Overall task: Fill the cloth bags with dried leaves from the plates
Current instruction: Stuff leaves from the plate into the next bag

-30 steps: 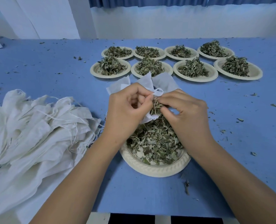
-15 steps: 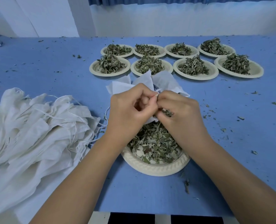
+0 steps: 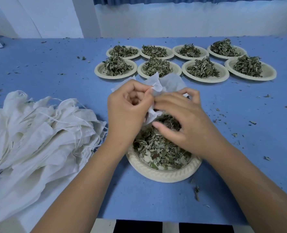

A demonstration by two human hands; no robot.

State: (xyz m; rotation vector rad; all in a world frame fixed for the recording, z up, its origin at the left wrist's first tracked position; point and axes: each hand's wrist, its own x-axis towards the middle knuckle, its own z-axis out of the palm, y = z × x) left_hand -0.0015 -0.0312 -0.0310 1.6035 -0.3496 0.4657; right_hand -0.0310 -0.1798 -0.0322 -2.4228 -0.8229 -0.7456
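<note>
The left hand [image 3: 127,111] has its fingers curled, pinching the rim of a small white cloth bag [image 3: 157,86], which it holds up just above the far side of a cream, rope-edged paper plate [image 3: 163,176]. The bag's loose upper flaps stand up behind both hands, and a crumpled fold of it shows between them. The right hand [image 3: 188,123] lies across the bag's mouth with its fingers lightly bent and its thumb spread away below them. Whether those fingers hold leaves or cloth cannot be told, since the fingertips are hidden against the left hand.

By the look of it, the task is near its start. The near plate is covered with crumbled grey-green dried leaves [image 3: 159,148], and how much has gone into the bag is hidden from view. Beyond the hands, eight more round cream plates [image 3: 205,79] stand in two rows of four, each with a full heap of leaves that looks untouched. To the left lies a large loose pile of flat off-white drawstring bags [image 3: 38,132] with thin strings trailing out, all seemingly empty. No filled, closed bag shows anywhere, so nearly all of the filling is left. Leaf crumbs [image 3: 252,122] are scattered over the blue-covered table [image 3: 156,200] — mostly to the right.

No brand, label or writing can be read on the bags, the plates or the table.
</note>
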